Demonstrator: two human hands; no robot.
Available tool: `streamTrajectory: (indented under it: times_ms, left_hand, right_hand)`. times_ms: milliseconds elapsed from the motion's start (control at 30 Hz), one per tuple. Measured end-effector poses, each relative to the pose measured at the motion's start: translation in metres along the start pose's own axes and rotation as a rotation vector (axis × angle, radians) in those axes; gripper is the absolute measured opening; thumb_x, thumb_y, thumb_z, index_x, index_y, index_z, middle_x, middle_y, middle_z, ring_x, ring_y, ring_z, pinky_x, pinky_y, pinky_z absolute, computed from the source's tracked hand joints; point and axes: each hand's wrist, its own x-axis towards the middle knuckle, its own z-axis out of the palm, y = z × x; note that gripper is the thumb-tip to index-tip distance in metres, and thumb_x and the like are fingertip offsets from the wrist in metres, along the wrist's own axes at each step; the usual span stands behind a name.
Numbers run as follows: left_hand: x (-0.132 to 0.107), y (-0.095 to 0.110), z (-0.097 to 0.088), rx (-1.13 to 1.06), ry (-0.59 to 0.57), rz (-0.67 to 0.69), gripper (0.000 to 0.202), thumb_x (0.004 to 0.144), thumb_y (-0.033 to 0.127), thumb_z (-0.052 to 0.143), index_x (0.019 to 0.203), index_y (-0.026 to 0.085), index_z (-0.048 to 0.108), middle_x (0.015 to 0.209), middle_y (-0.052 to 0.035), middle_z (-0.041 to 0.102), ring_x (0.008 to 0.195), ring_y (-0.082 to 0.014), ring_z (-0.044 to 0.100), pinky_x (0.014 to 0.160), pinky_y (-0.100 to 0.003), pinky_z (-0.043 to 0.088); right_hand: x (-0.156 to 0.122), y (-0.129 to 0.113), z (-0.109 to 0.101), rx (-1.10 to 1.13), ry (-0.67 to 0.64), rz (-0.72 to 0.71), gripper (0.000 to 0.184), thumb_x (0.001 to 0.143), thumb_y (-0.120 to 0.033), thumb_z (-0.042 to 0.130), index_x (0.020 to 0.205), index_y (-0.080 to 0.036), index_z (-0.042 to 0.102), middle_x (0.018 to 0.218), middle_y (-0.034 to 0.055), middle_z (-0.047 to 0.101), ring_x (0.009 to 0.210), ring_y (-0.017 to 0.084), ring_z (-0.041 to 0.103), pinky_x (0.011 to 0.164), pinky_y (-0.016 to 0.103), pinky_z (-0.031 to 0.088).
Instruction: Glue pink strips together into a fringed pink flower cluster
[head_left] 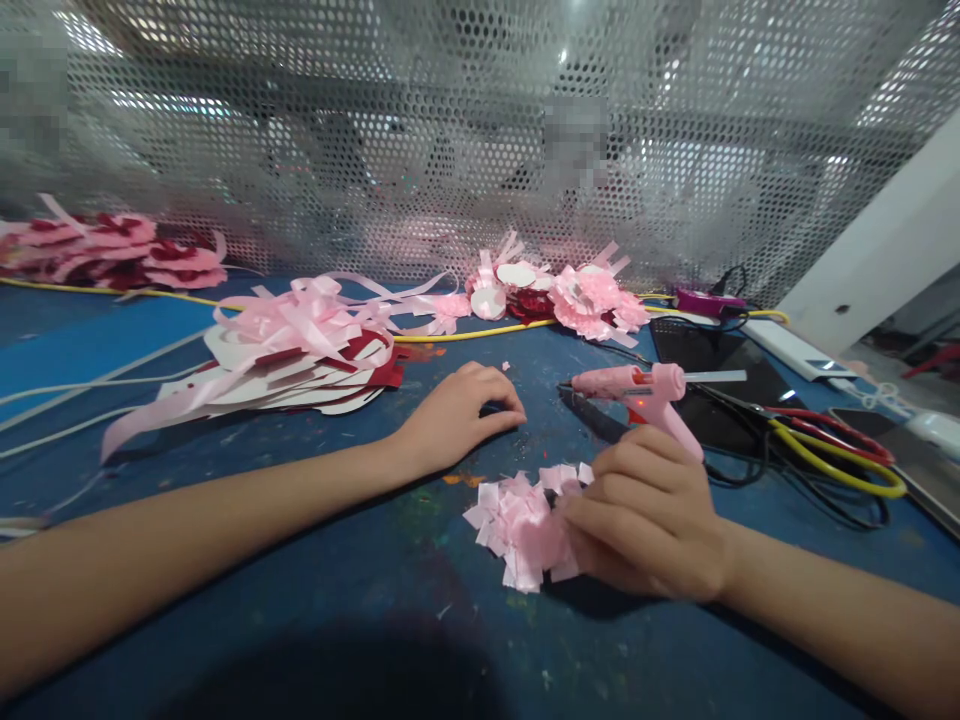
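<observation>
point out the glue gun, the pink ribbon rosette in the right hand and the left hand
Glue gun [661,390]: head view, where the body meets the handle.
Pink ribbon rosette [523,525]: head view, middle of its ribbon petals.
Left hand [459,412]: head view, back of the hand.

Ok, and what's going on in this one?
The person's right hand grips a pink ribbon rosette over the blue table. The left hand is half-curled at the table, with no item visible in it. A pink glue gun sits just beyond the right hand; loose pink ribbons lie beyond the left forearm.
</observation>
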Motion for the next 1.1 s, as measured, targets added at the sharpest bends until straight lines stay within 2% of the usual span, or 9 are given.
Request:
streamTrajectory:
  times_ms: [167, 367, 500, 600, 700, 767, 833, 933, 1100]
  left_hand:
    - [-0.003, 0.003, 0.0, -0.258, 0.096, -0.161, 0.016, 0.09, 0.029, 0.046, 0.086, 0.016, 0.056, 0.08, 0.0, 0.064, 0.068, -0.0118, 0.059, 0.067, -0.025, 0.044]
    - [-0.001, -0.003, 0.001, -0.434, 0.183, -0.229, 0.019, 0.083, 0.034, 0.056, 0.082, 0.015, 0.056, 0.074, -0.001, 0.062, 0.061, -0.0098, 0.056, 0.057, -0.022, 0.045]
    - [0.002, -0.007, 0.001, -0.485, 0.204, -0.229, 0.019, 0.073, 0.031, 0.067, 0.075, 0.014, 0.059, 0.07, -0.0004, 0.062, 0.06, -0.0094, 0.057, 0.057, -0.022, 0.047]
    - [0.002, -0.008, 0.002, -0.549, 0.216, -0.235, 0.016, 0.069, 0.026, 0.071, 0.072, 0.014, 0.061, 0.07, -0.0001, 0.065, 0.062, -0.0096, 0.06, 0.061, -0.022, 0.05]
    - [0.001, -0.006, 0.002, -0.585, 0.206, -0.261, 0.012, 0.068, 0.024, 0.071, 0.073, 0.014, 0.066, 0.072, -0.0011, 0.068, 0.064, -0.0104, 0.062, 0.064, -0.023, 0.052]
    - [0.001, -0.004, 0.002, -0.597, 0.189, -0.281, 0.011, 0.068, 0.024, 0.072, 0.074, 0.014, 0.069, 0.073, -0.002, 0.071, 0.063, -0.0112, 0.063, 0.065, -0.024, 0.053]
    - [0.001, -0.002, 0.001, -0.606, 0.151, -0.293, 0.01, 0.067, 0.023, 0.072, 0.074, 0.015, 0.07, 0.072, -0.0026, 0.072, 0.063, -0.0118, 0.065, 0.066, -0.025, 0.054]
    - [0.002, 0.0, 0.0, -0.628, 0.085, -0.302, 0.009, 0.068, 0.022, 0.072, 0.074, 0.015, 0.072, 0.068, -0.0025, 0.072, 0.061, -0.0115, 0.065, 0.066, -0.024, 0.054]
    - [0.005, 0.0, -0.001, -0.686, 0.012, -0.369, 0.009, 0.073, 0.02, 0.068, 0.08, 0.015, 0.072, 0.069, -0.0017, 0.072, 0.062, -0.0098, 0.065, 0.068, -0.023, 0.054]
  right_hand:
    - [0.008, -0.01, -0.009, 0.032, 0.164, 0.269, 0.011, 0.071, -0.005, 0.058, 0.075, -0.015, 0.057, 0.063, 0.0029, 0.062, 0.065, 0.016, 0.051, 0.061, 0.033, 0.044]
    - [0.009, -0.023, -0.019, 0.023, 0.086, 0.222, 0.01, 0.069, -0.009, 0.061, 0.074, -0.017, 0.057, 0.062, 0.0003, 0.063, 0.064, 0.016, 0.052, 0.061, 0.034, 0.04]
    - [-0.009, -0.019, -0.035, -0.024, 0.055, 0.546, 0.009, 0.077, -0.012, 0.056, 0.076, -0.021, 0.055, 0.062, 0.0001, 0.059, 0.064, 0.017, 0.052, 0.065, 0.035, 0.039]
    - [-0.03, -0.007, -0.046, -0.204, 0.049, 0.672, 0.006, 0.08, -0.021, 0.057, 0.075, -0.022, 0.056, 0.06, -0.0002, 0.054, 0.057, 0.016, 0.048, 0.06, 0.034, 0.036]
    - [-0.049, 0.011, -0.048, -0.392, -0.013, 0.871, 0.021, 0.08, -0.039, 0.058, 0.07, -0.021, 0.051, 0.058, -0.0009, 0.047, 0.054, 0.016, 0.045, 0.057, 0.033, 0.035]
    - [-0.056, 0.024, -0.043, -0.424, -0.07, 0.985, 0.034, 0.074, -0.052, 0.061, 0.082, -0.019, 0.053, 0.071, 0.0032, 0.055, 0.064, 0.02, 0.053, 0.059, 0.034, 0.039]
    - [-0.061, 0.035, -0.037, -0.375, -0.215, 0.986, 0.05, 0.073, -0.057, 0.059, 0.1, -0.016, 0.053, 0.09, 0.0097, 0.06, 0.081, 0.027, 0.057, 0.068, 0.039, 0.044]
    - [-0.065, 0.043, -0.031, -0.308, -0.417, 0.884, 0.043, 0.081, -0.052, 0.052, 0.102, -0.015, 0.055, 0.102, 0.0136, 0.061, 0.094, 0.031, 0.056, 0.077, 0.044, 0.044]
    - [-0.063, 0.038, -0.036, -0.262, -0.342, 0.824, 0.025, 0.086, -0.038, 0.05, 0.097, -0.017, 0.059, 0.087, 0.0085, 0.065, 0.075, 0.024, 0.059, 0.065, 0.035, 0.046]
